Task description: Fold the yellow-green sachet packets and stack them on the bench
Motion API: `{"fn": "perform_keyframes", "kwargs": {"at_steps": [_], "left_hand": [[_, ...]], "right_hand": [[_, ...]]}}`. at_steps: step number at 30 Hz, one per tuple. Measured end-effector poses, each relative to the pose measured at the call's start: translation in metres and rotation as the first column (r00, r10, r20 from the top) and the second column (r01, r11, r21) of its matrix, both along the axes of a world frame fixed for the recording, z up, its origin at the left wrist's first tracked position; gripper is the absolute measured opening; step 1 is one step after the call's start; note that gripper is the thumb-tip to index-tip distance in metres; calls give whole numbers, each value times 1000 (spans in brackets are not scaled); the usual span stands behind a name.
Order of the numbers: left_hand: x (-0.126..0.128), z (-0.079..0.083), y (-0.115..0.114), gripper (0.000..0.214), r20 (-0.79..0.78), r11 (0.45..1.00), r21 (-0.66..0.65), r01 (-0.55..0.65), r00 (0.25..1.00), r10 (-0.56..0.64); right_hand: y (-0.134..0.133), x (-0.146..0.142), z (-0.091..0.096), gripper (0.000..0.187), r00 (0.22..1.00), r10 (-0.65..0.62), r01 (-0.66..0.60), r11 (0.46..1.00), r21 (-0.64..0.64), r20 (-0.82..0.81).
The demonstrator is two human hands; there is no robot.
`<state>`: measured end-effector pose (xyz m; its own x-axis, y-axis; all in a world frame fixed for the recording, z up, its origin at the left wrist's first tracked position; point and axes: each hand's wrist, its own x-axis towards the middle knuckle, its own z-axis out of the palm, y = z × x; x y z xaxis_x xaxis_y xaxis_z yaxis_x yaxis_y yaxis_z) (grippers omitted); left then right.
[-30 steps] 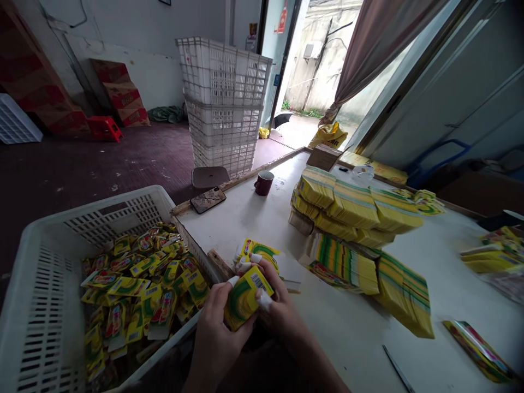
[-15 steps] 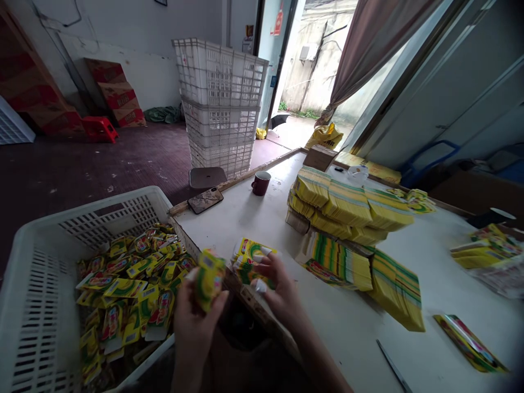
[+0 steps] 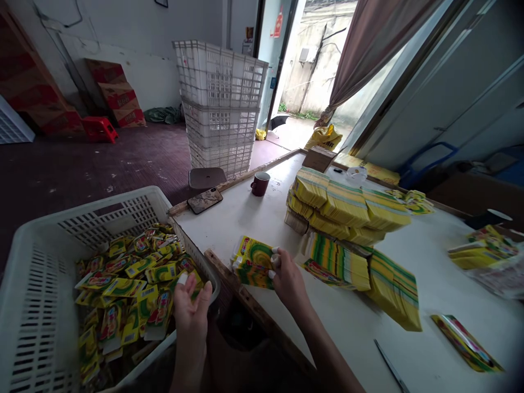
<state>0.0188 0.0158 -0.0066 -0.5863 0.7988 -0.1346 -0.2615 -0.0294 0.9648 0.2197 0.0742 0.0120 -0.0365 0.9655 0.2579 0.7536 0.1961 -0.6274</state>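
My left hand [image 3: 191,308] hovers over the right rim of the white crate [image 3: 36,305], fingers apart and palm empty. Taped fingertips show on it. The crate holds several yellow-green folded packets [image 3: 131,284]. My right hand [image 3: 286,275] rests on the table's near left corner, its fingers pinched on a small stack of flat yellow-green cartons [image 3: 254,262]. To the right of that hand lie big rows of flat cartons [image 3: 352,229], stacked in layers.
A maroon cup [image 3: 261,183] and a phone [image 3: 205,200] sit at the table's far left edge. A cardboard box [image 3: 319,158] stands at the back. Stacked white crates [image 3: 219,103] and a stool [image 3: 207,177] stand on the floor. More cartons [image 3: 483,251] lie at right, a packet [image 3: 466,341] near the front.
My left hand carried the folded packet left and let it go into the crate; it is now empty. My right hand went back to the small carton stack on the table.
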Motion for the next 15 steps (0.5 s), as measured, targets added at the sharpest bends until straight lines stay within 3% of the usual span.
{"fn": "perform_keyframes", "kwargs": {"at_steps": [4, 7, 9, 12, 14, 15], "left_hand": [[11, 2, -4, 69, 112, 978, 157, 139, 981, -157], [26, 10, -10, 72, 255, 922, 349, 166, 930, -264], [33, 17, -15, 68, 396, 911, 397, 110, 875, -278], [31, 25, -17, 56, 595, 935, 354, -31, 779, -199], [26, 24, -16, 46, 670, 942, 306, -137, 734, -111], [24, 23, -16, 44, 686, 945, 280, -169, 724, -74]], "right_hand": [[-13, -15, 9, 48, 965, 45, -55, 998, -31, -260], [-37, -42, 20, 52, 817, 159, -248, 965, -90, -554], [-55, -63, 29, 47, 685, 221, -440, 885, -151, -694], [-77, -86, 39, 46, 477, 206, -649, 739, -184, -854], [-83, -94, 41, 45, 414, 181, -703, 687, -187, -892], [-83, -95, 41, 45, 430, 167, -703, 679, -213, -887]]}}
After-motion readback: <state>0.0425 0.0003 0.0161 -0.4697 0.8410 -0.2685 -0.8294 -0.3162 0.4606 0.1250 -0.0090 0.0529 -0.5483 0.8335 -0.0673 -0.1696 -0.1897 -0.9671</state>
